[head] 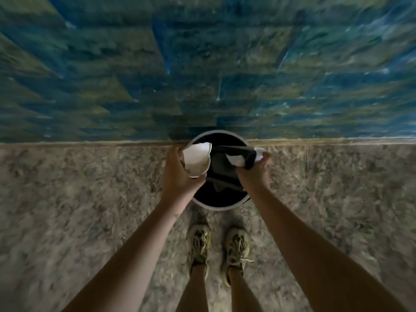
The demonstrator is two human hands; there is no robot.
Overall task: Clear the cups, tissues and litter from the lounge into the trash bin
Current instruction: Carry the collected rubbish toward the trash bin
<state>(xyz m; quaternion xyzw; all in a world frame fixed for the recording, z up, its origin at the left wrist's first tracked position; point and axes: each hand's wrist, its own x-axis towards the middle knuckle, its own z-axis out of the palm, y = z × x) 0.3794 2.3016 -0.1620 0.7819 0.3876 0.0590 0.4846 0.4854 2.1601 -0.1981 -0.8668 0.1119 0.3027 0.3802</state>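
left hand grips cup | right hand grips tissue | I fear the cup clips the trash bin rim and lands on the floor

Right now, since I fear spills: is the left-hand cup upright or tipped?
Tipped: the cup in the left hand leans mouth-first over the trash bin.
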